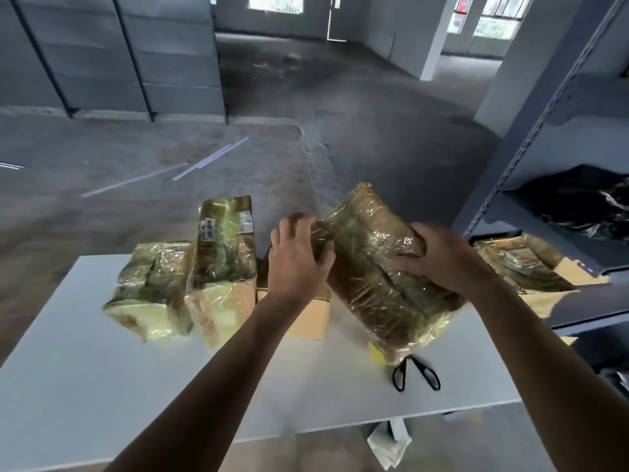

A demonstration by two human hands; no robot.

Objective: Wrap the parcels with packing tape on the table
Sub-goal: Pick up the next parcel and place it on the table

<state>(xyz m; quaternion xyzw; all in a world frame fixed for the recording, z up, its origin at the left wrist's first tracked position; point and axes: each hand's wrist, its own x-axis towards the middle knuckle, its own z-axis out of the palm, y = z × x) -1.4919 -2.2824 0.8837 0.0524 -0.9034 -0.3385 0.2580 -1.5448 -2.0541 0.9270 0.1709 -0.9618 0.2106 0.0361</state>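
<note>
Black-handled scissors (416,373) lie on the white worktop (102,386) right of centre, low in the frame. Their blades are hidden under the tape-wrapped parcel (374,284) I hold tilted mid-frame. My left grip (299,260) curls round its upper left edge, and my right grip (439,257) clasps its right side. A cardboard box (311,318) sits just beyond my left wrist. Further left stand 2 wrapped parcels (221,260), touching.
</note>
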